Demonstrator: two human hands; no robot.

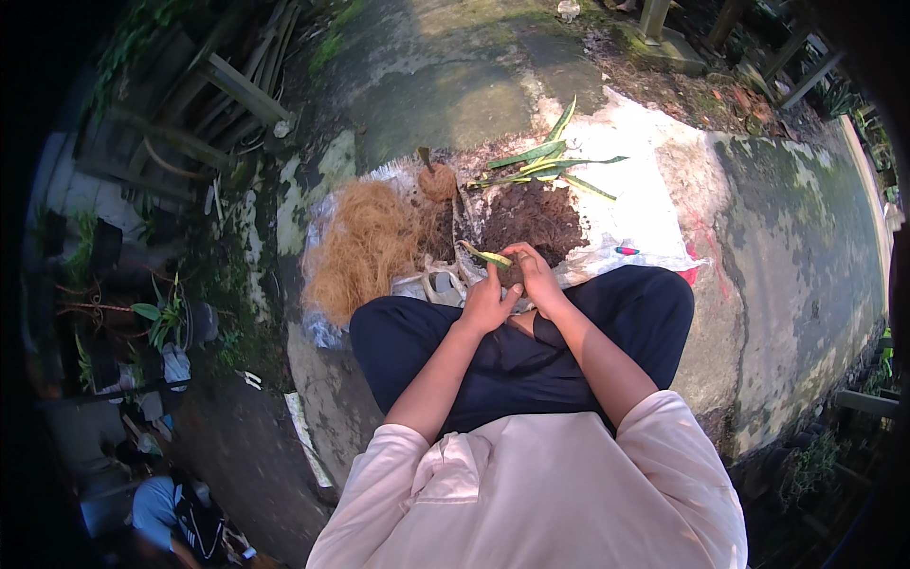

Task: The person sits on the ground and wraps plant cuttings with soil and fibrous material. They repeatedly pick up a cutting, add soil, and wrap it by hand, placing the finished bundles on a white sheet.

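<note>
Between my two hands is a ball of dark soil (pixel 510 273) with a yellow-edged snake plant leaf (pixel 490 257) sticking out of it to the left. My left hand (pixel 488 302) cups the ball from the left and below; my right hand (pixel 537 279) wraps its right side and top. Just beyond lies a heap of dark soil (pixel 533 220) on a white sack (pixel 633 206). Several cut snake plant leaves (pixel 551 165) lie behind the heap. Left of the soil, a fibre-wrapped ball (pixel 436 182) with a short dark leaf stands near a pile of brown coconut fibre (pixel 370 242).
A small red and blue object (pixel 627 250) lies on the sack near my right knee. A pale container (pixel 446 284) sits before my left knee. Potted plants (pixel 199 323) and wooden planks (pixel 245 89) stand left. Another person (pixel 160 508) is at the lower left.
</note>
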